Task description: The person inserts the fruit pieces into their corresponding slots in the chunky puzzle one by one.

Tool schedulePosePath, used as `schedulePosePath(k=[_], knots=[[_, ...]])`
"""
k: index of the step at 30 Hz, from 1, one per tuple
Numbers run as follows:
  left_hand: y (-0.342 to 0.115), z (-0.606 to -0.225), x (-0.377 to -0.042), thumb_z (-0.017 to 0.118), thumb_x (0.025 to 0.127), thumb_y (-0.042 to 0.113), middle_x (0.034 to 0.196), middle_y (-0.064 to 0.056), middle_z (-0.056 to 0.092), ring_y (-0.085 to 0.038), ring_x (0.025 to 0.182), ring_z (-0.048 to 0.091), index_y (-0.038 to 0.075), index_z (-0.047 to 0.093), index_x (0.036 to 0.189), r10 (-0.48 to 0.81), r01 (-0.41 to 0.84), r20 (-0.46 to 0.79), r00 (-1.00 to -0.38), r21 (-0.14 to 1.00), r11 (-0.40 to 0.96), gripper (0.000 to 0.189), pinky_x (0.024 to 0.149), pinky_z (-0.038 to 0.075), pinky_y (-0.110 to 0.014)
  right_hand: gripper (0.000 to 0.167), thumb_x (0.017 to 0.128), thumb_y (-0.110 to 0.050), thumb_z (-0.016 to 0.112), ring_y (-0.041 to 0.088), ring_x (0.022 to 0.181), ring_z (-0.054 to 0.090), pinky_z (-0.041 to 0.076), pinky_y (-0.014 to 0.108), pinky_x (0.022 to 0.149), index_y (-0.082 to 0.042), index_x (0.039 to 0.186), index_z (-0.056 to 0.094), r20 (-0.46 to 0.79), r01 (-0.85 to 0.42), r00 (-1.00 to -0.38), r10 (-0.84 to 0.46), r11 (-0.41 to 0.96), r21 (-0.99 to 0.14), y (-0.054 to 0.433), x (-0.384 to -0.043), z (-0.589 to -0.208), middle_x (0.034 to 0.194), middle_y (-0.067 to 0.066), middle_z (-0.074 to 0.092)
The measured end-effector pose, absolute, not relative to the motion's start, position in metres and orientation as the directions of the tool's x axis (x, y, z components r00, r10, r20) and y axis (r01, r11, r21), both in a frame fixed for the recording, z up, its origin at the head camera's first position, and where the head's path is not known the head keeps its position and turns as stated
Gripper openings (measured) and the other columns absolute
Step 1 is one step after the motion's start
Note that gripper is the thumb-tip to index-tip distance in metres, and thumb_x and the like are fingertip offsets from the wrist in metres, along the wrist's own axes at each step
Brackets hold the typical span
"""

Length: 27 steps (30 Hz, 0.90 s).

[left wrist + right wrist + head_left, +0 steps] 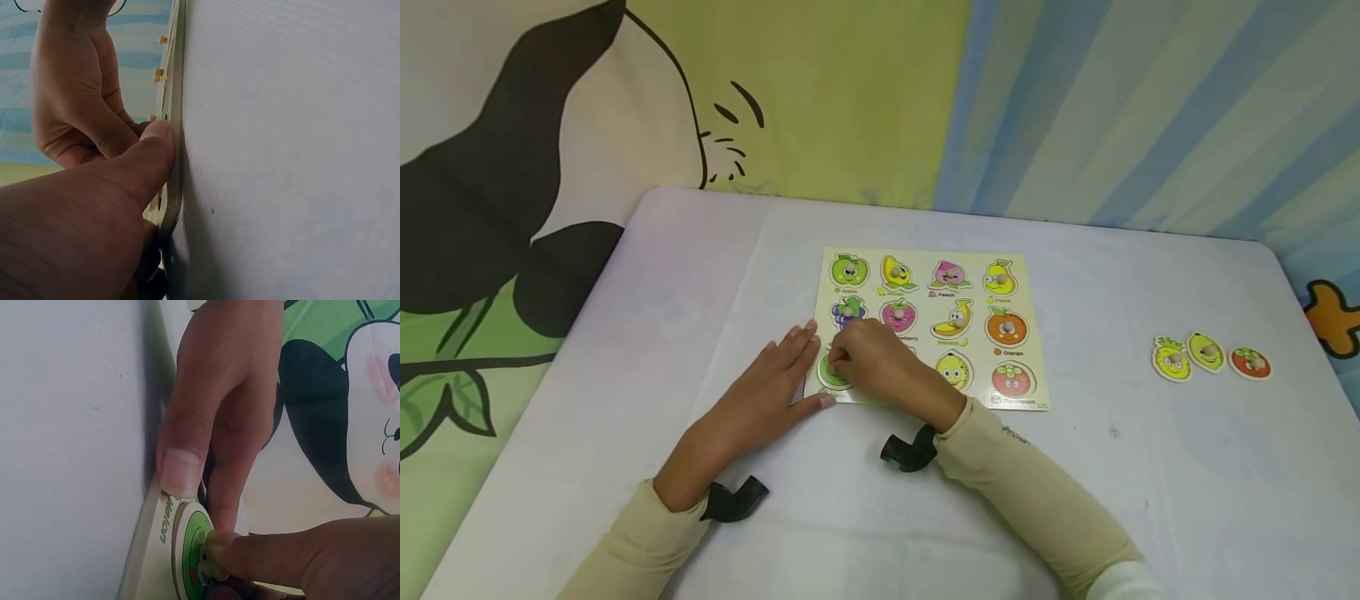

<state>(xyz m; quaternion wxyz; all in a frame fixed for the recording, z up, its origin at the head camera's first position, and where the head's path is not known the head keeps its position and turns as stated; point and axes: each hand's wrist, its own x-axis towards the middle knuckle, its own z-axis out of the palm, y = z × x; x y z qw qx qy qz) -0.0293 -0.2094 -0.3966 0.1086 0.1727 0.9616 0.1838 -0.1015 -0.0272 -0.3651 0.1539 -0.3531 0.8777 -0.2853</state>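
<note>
A wooden fruit puzzle board point(1038, 350) lies on the white table. At its near left corner my right hand point(880, 358) pinches the knob of a round green melon piece point(197, 550). The piece lies over its "Melon" spot with its pale edge showing; I cannot tell whether it is fully seated. My left hand point(760, 396) rests flat along the board's left side, fingers extended, its thumb point(181, 469) on the near corner. Knobbed pieces such as the green apple point(849, 271), banana point(953, 320) and orange point(1006, 328) sit in the board. My right hand hides part of the bottom row.
Loose pieces lie on the table to the right: a pineapple point(1172, 362), a lemon point(1206, 352) and a red persimmon point(1251, 363). Printed lemon point(952, 371) and persimmon point(1012, 380) spots show on the board. A patterned cloth backdrop point(850, 100) stands behind the table.
</note>
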Motion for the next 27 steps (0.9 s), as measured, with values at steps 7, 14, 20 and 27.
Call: schedulePosePath(k=[7,14,20,27], knots=[[-0.210,-0.398,-0.029,0.061,0.094,0.045,0.162,-0.011,0.010,-0.030,0.147,0.007,-0.003,0.026,0.151,0.377,0.297,-0.141,-0.915,0.396,0.869,0.083,0.116,0.013,-0.051,0.020,0.083,0.004,0.066,0.011,0.071,0.051,0.040,0.022,0.062,-0.010,0.070,0.071,-0.080,-0.556,-0.685,-0.725,0.590,-0.586,-0.031,-0.102,-0.365,0.063,-0.007,0.059],[-0.210,-0.396,-0.029,0.062,0.094,0.044,0.161,-0.013,0.012,-0.031,0.147,0.009,-0.004,0.027,0.150,0.379,0.301,-0.135,-0.915,0.395,0.868,0.083,0.116,0.013,-0.052,0.026,0.083,0.007,0.061,0.011,0.065,0.047,0.035,0.020,0.056,-0.010,0.064,0.066,-0.119,-0.569,-0.648,-0.753,0.582,-0.582,-0.032,-0.106,-0.362,0.057,-0.007,0.051],[-0.209,-0.394,-0.030,0.062,0.094,0.045,0.161,-0.013,0.012,-0.031,0.147,0.009,-0.004,0.027,0.150,0.383,0.306,-0.135,-0.914,0.392,0.868,0.083,0.116,0.014,-0.052,0.026,0.084,0.005,0.062,0.011,0.066,0.049,0.037,0.021,0.056,-0.012,0.064,0.065,-0.159,-0.574,-0.618,-0.770,0.579,-0.579,-0.032,-0.110,-0.357,0.059,-0.006,0.054],[-0.210,-0.394,-0.030,0.061,0.094,0.047,0.162,-0.011,0.011,-0.030,0.147,0.008,-0.003,0.027,0.151,0.377,0.296,-0.146,-0.915,0.393,0.871,0.083,0.116,0.013,-0.052,0.022,0.086,0.002,0.065,0.014,0.074,0.053,0.042,0.023,0.062,-0.011,0.069,0.070,-0.185,-0.547,-0.654,-0.734,0.627,-0.554,-0.035,-0.108,-0.354,0.066,-0.004,0.061]])
